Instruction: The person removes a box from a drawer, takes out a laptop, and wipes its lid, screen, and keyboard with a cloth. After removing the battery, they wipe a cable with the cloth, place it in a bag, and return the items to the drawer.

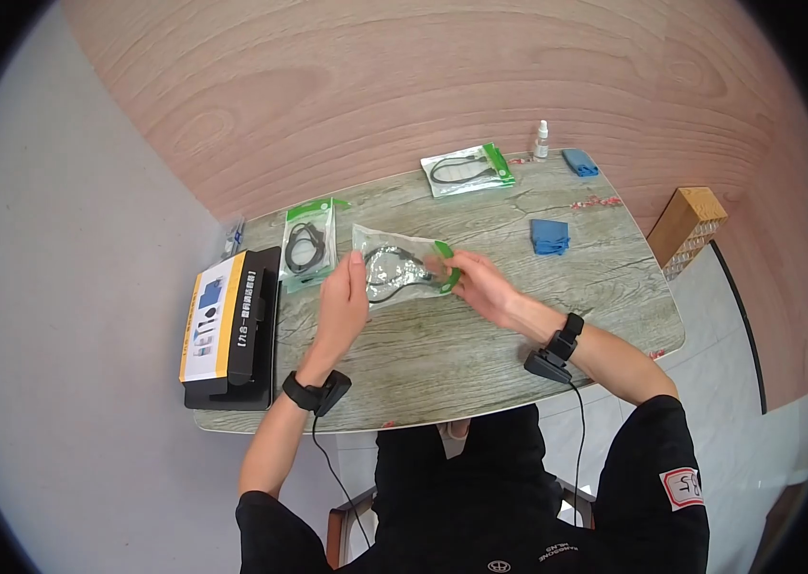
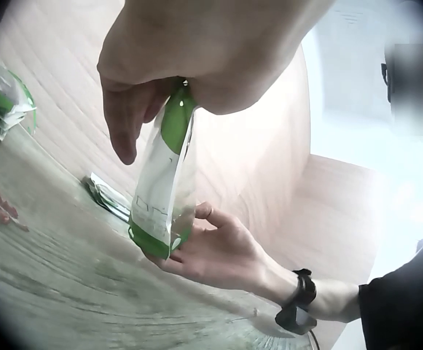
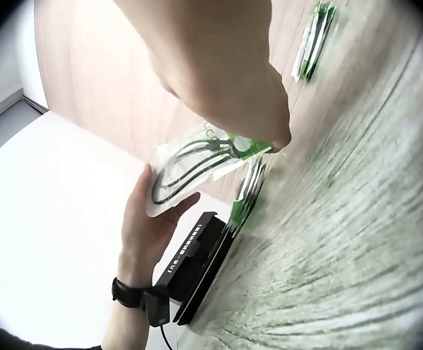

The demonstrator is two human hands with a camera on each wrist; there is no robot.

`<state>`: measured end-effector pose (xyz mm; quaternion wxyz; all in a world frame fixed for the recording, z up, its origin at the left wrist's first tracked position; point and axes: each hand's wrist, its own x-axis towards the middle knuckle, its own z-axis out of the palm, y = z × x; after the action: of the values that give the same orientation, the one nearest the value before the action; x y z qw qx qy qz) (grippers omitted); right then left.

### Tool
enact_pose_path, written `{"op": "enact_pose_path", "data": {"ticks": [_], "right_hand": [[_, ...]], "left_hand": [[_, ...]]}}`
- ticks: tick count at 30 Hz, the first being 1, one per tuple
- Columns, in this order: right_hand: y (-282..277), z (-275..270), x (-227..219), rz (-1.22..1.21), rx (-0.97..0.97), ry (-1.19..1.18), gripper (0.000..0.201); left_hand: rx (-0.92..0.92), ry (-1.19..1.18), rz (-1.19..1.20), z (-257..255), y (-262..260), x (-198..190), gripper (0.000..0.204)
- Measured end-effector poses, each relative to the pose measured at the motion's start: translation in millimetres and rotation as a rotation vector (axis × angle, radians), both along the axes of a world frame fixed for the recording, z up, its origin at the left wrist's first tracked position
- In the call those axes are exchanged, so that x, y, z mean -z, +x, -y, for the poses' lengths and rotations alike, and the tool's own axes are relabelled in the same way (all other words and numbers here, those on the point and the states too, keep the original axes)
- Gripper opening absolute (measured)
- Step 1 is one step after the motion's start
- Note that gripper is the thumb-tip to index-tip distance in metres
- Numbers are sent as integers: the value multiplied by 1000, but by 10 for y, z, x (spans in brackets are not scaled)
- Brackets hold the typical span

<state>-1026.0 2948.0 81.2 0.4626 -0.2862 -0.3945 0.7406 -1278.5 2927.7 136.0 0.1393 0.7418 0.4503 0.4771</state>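
Observation:
A clear bag with green ends (image 1: 404, 268) and a black cable inside is held up between both hands above the table. My left hand (image 1: 342, 301) grips its left end, thumb on the near face. At the green right end, my right hand (image 1: 482, 287) pinches the bag between thumb and fingers. From the side, the left wrist view shows the bag (image 2: 167, 175) hanging between the two hands. The looped cable (image 3: 197, 164) shows through the plastic in the right wrist view.
Another bagged cable (image 1: 306, 244) lies left, beside a black and yellow box (image 1: 222, 325). Farther back are more bags (image 1: 466, 172), a small bottle (image 1: 542, 142) and blue cloths (image 1: 549, 236). A wooden rack (image 1: 686, 225) stands past the table's right edge.

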Motion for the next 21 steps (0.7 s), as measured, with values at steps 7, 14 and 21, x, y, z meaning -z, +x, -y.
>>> {"op": "enact_pose_path", "data": {"ticks": [7,14,21], "right_hand": [[18,73,-131,2,-27,9,29],[9,101,-173,48,-100,41,36],[14,179,-277,157,-129,85,38]], "left_hand": [[32,-194,108,66,13,-195,43],[19,-52,115,-3,-2,-148,44],[31,-98,148,-22,-14,-123,44]]}}
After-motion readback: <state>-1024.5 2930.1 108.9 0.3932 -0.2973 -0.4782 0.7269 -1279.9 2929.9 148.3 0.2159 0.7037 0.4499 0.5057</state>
